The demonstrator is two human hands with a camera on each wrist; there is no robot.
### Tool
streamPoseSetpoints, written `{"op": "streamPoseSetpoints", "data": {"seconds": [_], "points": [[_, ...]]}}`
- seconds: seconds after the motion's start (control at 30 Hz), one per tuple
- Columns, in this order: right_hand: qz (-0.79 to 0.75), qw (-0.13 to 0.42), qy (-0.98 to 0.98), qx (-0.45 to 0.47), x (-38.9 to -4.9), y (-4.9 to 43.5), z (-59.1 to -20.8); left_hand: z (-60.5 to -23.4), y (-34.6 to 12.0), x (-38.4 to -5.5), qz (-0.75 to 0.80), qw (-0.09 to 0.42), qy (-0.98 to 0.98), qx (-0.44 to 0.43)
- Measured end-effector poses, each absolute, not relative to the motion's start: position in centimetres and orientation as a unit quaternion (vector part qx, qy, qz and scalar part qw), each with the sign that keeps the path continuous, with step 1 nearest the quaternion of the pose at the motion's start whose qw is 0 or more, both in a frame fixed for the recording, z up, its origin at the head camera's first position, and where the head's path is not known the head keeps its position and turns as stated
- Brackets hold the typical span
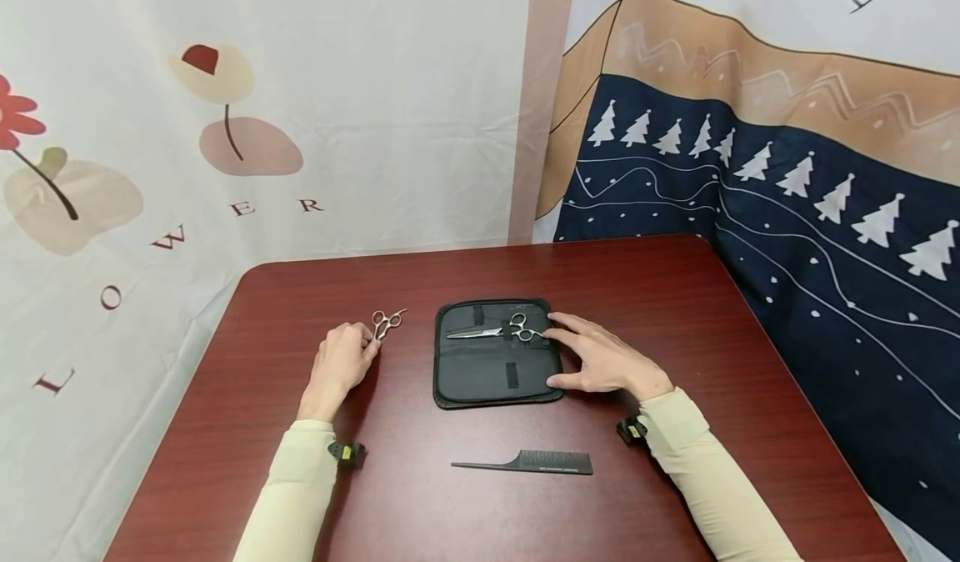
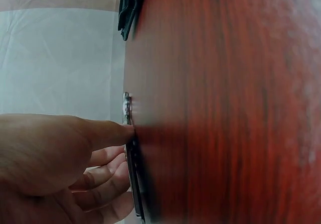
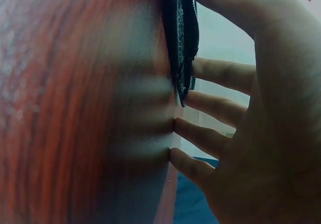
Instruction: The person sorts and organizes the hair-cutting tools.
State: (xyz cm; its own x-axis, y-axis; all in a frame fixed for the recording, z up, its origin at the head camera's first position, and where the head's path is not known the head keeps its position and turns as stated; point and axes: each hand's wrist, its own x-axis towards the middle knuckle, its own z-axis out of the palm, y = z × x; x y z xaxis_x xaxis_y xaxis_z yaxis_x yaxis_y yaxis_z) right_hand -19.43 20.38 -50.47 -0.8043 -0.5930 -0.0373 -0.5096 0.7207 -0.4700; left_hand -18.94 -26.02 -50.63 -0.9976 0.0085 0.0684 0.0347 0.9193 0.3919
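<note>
My left hand (image 1: 343, 360) pinches a pair of silver hair scissors (image 1: 387, 323) between thumb and fingers at the table's left. Their finger rings point away from me, and the hand mostly hides the blades; in the left wrist view a dark blade (image 2: 134, 184) runs along the fingers. In the middle lies a black zip case (image 1: 471, 378) with a second pair of scissors (image 1: 480, 333) on its panel, blades pointing left. My right hand (image 1: 611, 362) rests at the case's right edge, fingers spread, thumb at the near corner; in the right wrist view the lower fingertips (image 3: 175, 153) reach the table.
A black tail comb (image 1: 555, 461) lies in front of the case, its thin handle pointing left. The reddish-brown table (image 1: 405, 512) backs onto a printed cloth (image 1: 390, 128), with a dark blue tree-patterned part at the right.
</note>
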Motion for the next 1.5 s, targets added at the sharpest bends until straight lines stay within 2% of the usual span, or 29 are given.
{"op": "streamPoseSetpoints", "data": {"seconds": [0.23,0.37,0.63,1.13,1.5], "points": [[-0.223,0.091,0.923,-0.301,-19.5,20.4,-50.5,-56.4,-28.9,-21.8,-0.186,0.048,-0.981,-0.033],[-0.223,0.087,0.923,-0.303,-19.5,20.4,-50.5,-57.7,-29.7,-22.4,-0.178,0.047,-0.981,-0.053],[-0.225,0.097,0.923,-0.298,-19.5,20.5,-50.5,-57.3,-29.6,-22.0,-0.182,0.039,-0.980,-0.072],[-0.221,0.094,0.924,-0.299,-19.5,20.4,-50.7,-58.1,-30.0,-21.9,-0.189,0.070,-0.975,-0.096],[-0.225,0.093,0.923,-0.298,-19.5,20.4,-50.7,-58.0,-28.6,-22.0,-0.209,0.086,-0.967,-0.121]]}}
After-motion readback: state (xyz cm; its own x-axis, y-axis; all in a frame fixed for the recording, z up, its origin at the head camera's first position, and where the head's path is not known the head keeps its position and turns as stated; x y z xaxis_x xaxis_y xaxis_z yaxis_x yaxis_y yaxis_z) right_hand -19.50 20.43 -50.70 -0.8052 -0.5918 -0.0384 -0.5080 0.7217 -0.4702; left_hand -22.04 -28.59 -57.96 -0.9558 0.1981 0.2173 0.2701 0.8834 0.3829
